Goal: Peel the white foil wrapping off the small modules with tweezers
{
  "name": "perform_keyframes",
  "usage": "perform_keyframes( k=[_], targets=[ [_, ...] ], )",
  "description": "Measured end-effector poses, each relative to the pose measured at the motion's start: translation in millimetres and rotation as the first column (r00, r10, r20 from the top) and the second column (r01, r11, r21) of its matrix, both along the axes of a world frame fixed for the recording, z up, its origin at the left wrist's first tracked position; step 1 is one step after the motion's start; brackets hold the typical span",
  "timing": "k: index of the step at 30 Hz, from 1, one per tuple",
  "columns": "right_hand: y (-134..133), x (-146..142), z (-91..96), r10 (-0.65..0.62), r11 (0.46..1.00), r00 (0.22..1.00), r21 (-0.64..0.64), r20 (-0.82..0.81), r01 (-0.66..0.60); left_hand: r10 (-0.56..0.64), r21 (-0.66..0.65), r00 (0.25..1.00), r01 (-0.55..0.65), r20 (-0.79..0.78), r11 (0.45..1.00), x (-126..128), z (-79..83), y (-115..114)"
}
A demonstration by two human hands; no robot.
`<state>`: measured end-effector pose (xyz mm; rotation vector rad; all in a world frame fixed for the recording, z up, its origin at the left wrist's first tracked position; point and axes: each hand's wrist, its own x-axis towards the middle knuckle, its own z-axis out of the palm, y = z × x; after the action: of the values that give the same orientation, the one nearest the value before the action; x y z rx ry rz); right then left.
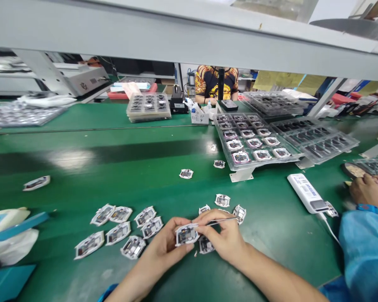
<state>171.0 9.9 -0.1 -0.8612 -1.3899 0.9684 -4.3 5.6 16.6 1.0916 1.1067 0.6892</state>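
My left hand grips a small white-framed watch housing with a dark circuit board inside, between thumb and fingers. In my right hand is a thin pair of metal tweezers, its tip end at the housing's right edge, hidden by my fingers. Under and beyond my right hand lie several similar housings, one partly covered by it. More of them, such as this housing, are grouped on the green table to the left of my left hand. A tiny pale piece rests just below my fingers.
A clear tray of housings sits raised on brackets at the back right, beside other trays. A white corded device lies at right, near a co-worker's hand. A shelf beam crosses above; a person sits opposite.
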Motion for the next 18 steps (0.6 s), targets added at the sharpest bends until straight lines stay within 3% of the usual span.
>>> perform_keyframes(
  k=[10,14,16,18],
  targets=[
    [1,5,1.2,-0.116,0.983,0.981,0.162,0.157,0.091,0.02,0.076,0.997,-0.015,-0.071,0.997,6,-4.7,9],
    [-1,3,2.3,-0.148,0.96,0.977,0.258,0.155,0.105,0.1,0.296,0.956,-0.014,-0.276,0.955,-9,-7.1,46],
    [-2,1,2.1,-0.142,0.953,0.976,0.289,0.167,0.089,0.205,0.445,0.88,0.008,-0.429,0.895,-23,-10.7,76],
    [-4,0,0.9,-0.134,0.95,0.973,0.305,0.19,0.071,0.292,0.512,0.779,0.043,-0.555,0.858,-37,-15.0,109]
  ],
)
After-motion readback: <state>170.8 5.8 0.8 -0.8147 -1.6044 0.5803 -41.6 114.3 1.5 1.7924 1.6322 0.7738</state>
